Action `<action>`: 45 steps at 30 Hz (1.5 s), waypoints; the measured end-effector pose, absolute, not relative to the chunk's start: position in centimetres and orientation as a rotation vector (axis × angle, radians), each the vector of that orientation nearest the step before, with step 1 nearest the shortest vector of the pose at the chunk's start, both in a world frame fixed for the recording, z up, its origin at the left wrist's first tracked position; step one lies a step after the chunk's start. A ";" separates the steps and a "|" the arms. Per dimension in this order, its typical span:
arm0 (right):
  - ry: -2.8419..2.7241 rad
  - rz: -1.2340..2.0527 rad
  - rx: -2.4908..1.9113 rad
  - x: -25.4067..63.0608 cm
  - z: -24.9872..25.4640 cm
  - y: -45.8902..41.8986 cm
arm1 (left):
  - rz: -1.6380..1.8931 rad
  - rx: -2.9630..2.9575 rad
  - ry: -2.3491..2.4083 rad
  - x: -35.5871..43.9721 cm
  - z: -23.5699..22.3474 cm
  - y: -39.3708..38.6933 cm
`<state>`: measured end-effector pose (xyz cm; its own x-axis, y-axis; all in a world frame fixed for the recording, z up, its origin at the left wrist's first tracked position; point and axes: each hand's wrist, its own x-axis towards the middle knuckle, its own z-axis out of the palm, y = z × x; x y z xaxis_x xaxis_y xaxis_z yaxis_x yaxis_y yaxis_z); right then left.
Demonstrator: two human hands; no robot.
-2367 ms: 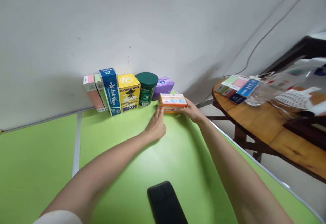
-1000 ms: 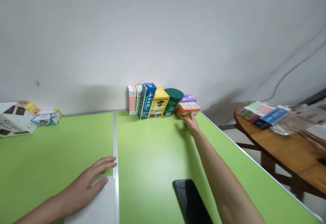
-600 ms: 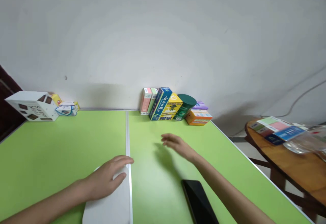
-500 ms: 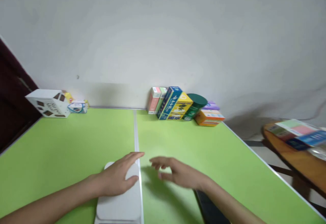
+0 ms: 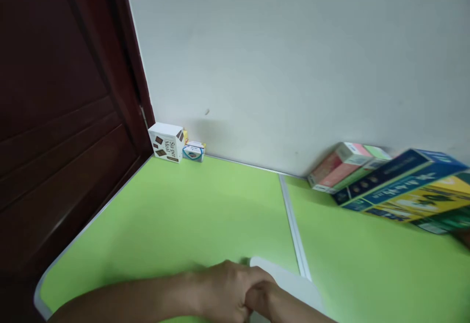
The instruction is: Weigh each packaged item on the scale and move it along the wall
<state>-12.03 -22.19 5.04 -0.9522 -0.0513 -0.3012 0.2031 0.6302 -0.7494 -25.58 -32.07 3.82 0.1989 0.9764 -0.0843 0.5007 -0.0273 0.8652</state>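
Observation:
My left hand (image 5: 229, 288) and my right hand (image 5: 262, 297) meet at the bottom middle of the head view, over the near part of the green table (image 5: 176, 215). They overlap and touch, the right wrist coming in from the lower right. Most of the fingers of both are hidden or blurred, so I cannot tell whether anything is between them. Beneath and just beyond the hands lies a flat white object (image 5: 293, 284) with rounded corners, partly covered by them, beside the white seam strip (image 5: 293, 227).
Against the wall stand a white "Super Meal" box (image 5: 167, 142) and a small white-blue box (image 5: 194, 151). Farther right lean a pink box (image 5: 336, 169), a green box (image 5: 362, 169), a blue box (image 5: 400, 178) and a yellow box (image 5: 429, 200). A dark door (image 5: 66, 117) borders the table's left.
The view has swung left. My right hand let go of the orange box by the wall and came back to meet my left hand over the white object. The phone has left the view.

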 end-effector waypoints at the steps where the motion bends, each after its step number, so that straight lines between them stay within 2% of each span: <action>1: 2.588 -1.176 0.054 -13.4 5.1 -22.3 | 0.757 1.613 1.422 -26.8 3.6 -32.4; 5: 2.878 -0.983 -0.205 -19.9 3.5 -21.2 | 0.897 1.459 1.612 -32.0 1.5 -32.2; 7: 3.041 -0.892 -0.199 -23.5 2.3 -19.4 | 0.957 1.352 1.821 -35.0 0.3 -31.1; 10: 3.210 -0.815 0.070 -29.0 0.7 -15.4 | 0.969 1.359 2.095 -39.5 -0.7 -28.7; 15: 3.325 -0.825 0.607 -37.6 -1.1 -9.0 | 0.743 1.465 2.389 -45.3 -0.9 -22.9; 20: 3.356 -0.893 0.790 -42.6 -2.5 -6.6 | 0.720 1.425 2.477 -46.8 -1.7 -19.1; 25: 3.313 -1.063 0.853 -43.4 -3.6 -6.2 | 0.811 1.473 2.477 -45.9 -3.3 -20.5; 29: 3.242 -1.236 0.802 -41.5 -3.2 -6.4 | 1.063 1.481 2.477 -45.3 -3.6 -22.9; 33: 3.132 -1.403 0.680 -35.4 -1.6 -7.2 | 1.217 1.331 2.421 -44.3 -2.0 -24.9; 39: 2.753 -1.798 0.534 -20.3 2.7 -10.8 | 0.996 1.343 1.978 -38.3 1.7 -28.2; 45: 2.763 -1.628 0.516 -8.5 6.0 -16.5 | 0.742 1.572 1.809 -29.8 2.4 -31.7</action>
<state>-8.53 -16.45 6.01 -0.9440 0.3229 -0.0682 0.2160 0.4486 -0.8673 -29.84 -31.67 2.45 -0.0972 0.9910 -0.0920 0.6413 0.1331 0.7557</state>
